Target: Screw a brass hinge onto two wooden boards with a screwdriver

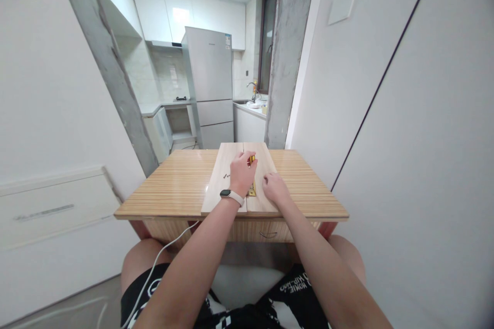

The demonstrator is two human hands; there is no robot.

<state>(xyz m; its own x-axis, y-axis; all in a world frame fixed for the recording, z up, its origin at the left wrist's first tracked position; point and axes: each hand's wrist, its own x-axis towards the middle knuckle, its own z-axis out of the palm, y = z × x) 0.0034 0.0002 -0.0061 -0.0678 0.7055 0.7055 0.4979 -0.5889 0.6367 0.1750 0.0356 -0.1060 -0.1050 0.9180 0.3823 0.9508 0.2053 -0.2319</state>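
Observation:
Two light wooden boards (224, 169) lie side by side on a small wooden table (173, 185). My left hand (242, 172), with a white band on its wrist, is closed around a yellow-handled tool (252, 160), probably a screwdriver, held over the seam between the boards. A brass hinge (252, 191) lies across that seam just below the hand. My right hand (273, 187) rests on the right board with fingers curled, pressing it down beside the hinge. A few small dark screws (226, 177) lie on the left board.
A drawer front with a handle (268, 234) sits under the tabletop. A white cable (162, 254) runs over my lap. White walls stand close on both sides. Behind the table are a grey fridge (210, 87) and a kitchen counter with a sink (250, 105).

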